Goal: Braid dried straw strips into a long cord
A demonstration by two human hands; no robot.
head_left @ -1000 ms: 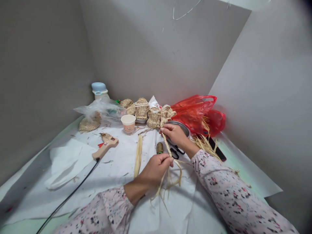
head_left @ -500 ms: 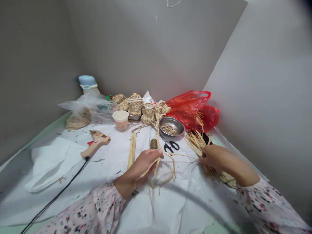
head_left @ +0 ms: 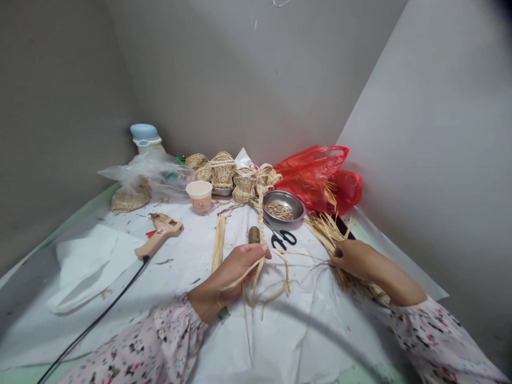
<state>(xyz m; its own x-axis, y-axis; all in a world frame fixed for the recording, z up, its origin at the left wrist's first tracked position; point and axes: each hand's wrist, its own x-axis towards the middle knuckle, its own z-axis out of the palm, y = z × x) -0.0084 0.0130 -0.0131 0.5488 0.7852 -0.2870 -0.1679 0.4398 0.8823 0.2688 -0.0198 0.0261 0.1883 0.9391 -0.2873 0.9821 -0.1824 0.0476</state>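
My left hand is closed around the near end of a braided straw cord, with loose straw strands trailing below the fist. The cord runs away from me to a small woven straw basket. My right hand rests at the edge of a bundle of dry straw on the right, fingers pinched on a thin strand.
Scissors, a metal bowl, a small spool, flat straw strips, a paper cup, a glue gun with its black cable, more woven baskets, a red plastic bag and a clear bag lie on white paper.
My right hand let go of the braided cord near the baskets and moved right to the straw bundle. My left hand kept its grip on the cord.
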